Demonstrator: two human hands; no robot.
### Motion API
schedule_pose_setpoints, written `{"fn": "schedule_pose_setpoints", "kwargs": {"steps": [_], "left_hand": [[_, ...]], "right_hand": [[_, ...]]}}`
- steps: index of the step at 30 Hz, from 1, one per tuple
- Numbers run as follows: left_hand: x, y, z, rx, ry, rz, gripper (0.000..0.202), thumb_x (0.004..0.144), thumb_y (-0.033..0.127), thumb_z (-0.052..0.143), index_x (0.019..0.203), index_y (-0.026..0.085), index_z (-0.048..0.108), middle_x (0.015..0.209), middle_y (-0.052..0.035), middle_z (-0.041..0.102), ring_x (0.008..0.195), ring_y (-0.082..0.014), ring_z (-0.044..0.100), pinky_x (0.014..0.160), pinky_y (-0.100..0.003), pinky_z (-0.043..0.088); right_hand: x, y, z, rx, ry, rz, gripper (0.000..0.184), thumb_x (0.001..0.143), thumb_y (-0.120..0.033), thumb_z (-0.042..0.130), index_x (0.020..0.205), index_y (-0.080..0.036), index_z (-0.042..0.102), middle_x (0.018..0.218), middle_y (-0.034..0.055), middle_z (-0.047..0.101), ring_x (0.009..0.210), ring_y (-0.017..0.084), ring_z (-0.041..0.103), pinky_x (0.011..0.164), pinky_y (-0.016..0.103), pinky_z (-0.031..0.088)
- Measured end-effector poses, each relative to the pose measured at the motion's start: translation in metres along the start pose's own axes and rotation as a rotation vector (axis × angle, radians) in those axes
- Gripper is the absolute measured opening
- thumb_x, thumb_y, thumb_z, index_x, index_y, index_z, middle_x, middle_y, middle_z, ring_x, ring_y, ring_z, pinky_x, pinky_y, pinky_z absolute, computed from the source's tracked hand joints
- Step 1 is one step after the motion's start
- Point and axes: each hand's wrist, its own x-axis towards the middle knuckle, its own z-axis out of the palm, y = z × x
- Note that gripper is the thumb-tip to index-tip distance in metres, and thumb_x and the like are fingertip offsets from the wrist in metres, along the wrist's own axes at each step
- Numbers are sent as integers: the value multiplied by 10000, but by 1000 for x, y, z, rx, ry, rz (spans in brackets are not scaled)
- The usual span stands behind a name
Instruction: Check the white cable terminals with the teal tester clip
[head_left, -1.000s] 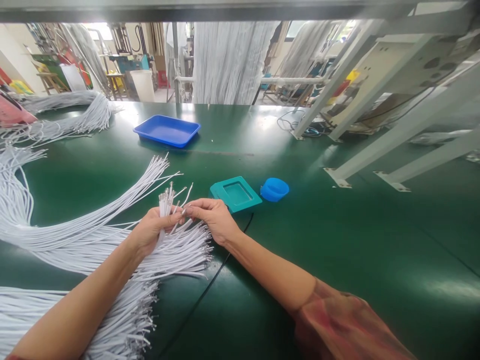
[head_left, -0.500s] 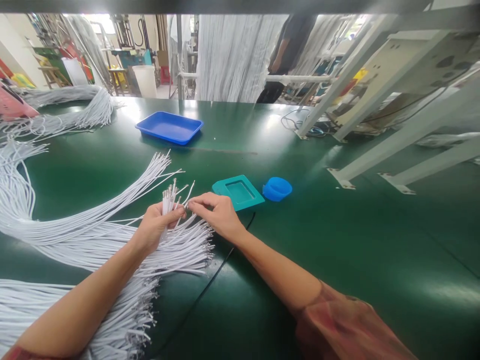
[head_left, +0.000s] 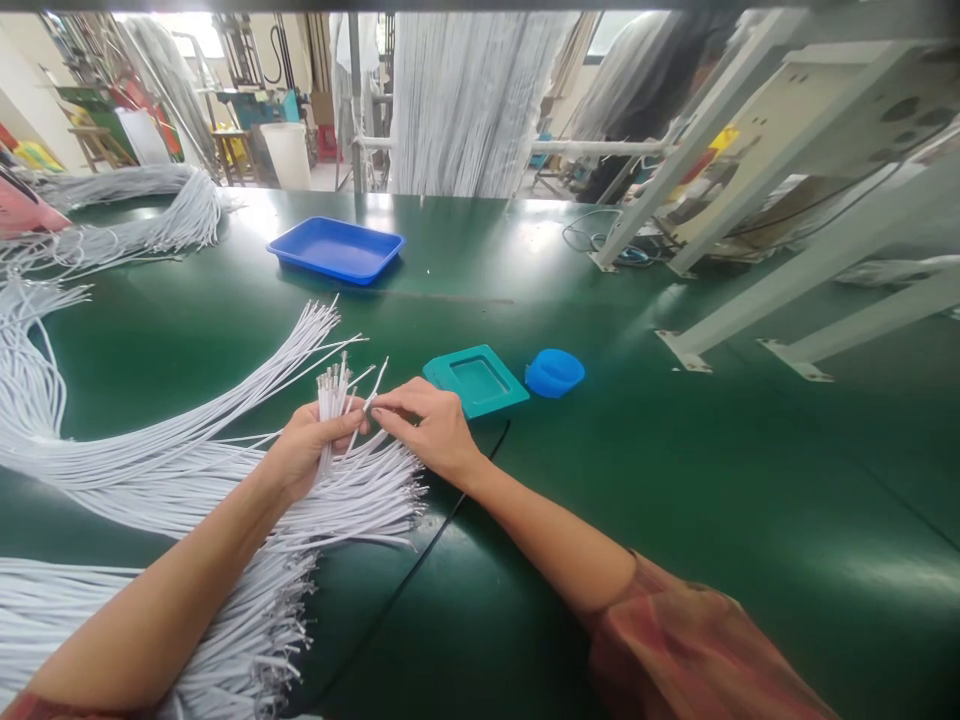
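Observation:
My left hand (head_left: pixel 309 452) is closed around a small upright bunch of white wires (head_left: pixel 331 393), their stripped tips pointing up. My right hand (head_left: pixel 430 427) pinches a single white wire (head_left: pixel 373 391) just right of that bunch, fingertips almost touching my left thumb. Both hands hover over a fanned pile of white wires (head_left: pixel 225 490) lying on the green table (head_left: pixel 675 480). A teal square tray (head_left: pixel 475 380) and a blue round cup (head_left: pixel 554 372) sit just beyond my right hand.
A blue rectangular tray (head_left: pixel 337 248) lies farther back. More white wire bundles (head_left: pixel 112 230) curl along the left side. A black cable (head_left: pixel 405 590) runs under my right forearm. White metal frame legs (head_left: pixel 750 310) stand at right. Wires hang behind the table, with a person partly visible there.
My right hand has shifted slightly, pulling one wire out beside the held bunch. A person in the background has moved to the right.

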Motion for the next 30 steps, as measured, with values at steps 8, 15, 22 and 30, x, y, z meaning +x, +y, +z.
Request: {"fn": "schedule_pose_setpoints", "kwargs": {"steps": [8,15,22,30], "left_hand": [[-4,1,6,70,-45,60,332,713,222,639,1032,131,620,673,-2,540,483,-51,306,447,-206,237],[2,0,2,-24,-47,-34,306,708,164,628,1009,147,574,644,-7,560,447,-40,336,419,-176,232],[16,-9,-3,-116,-3,-183,120,647,91,637,761,91,597,621,-38,559,402,-19,300,379,-173,205],[22,-9,-2,-65,-27,-261,75,617,108,623,563,84,578,396,54,345,369,-27,245,370,-186,171]], "right_hand": [[-5,-1,13,124,119,193,49,700,-183,611,668,-162,643,670,20,641,655,137,552,608,248,441],[3,4,-7,-450,-83,-208,143,798,-219,557,910,-155,621,938,67,635,915,189,496,831,314,376],[6,18,-15,-750,-406,-229,195,877,-175,432,956,-166,610,903,62,642,865,176,501,815,316,308],[12,23,-11,-751,-322,-208,104,839,-170,503,838,-165,607,730,41,630,746,178,460,690,283,314]]}}
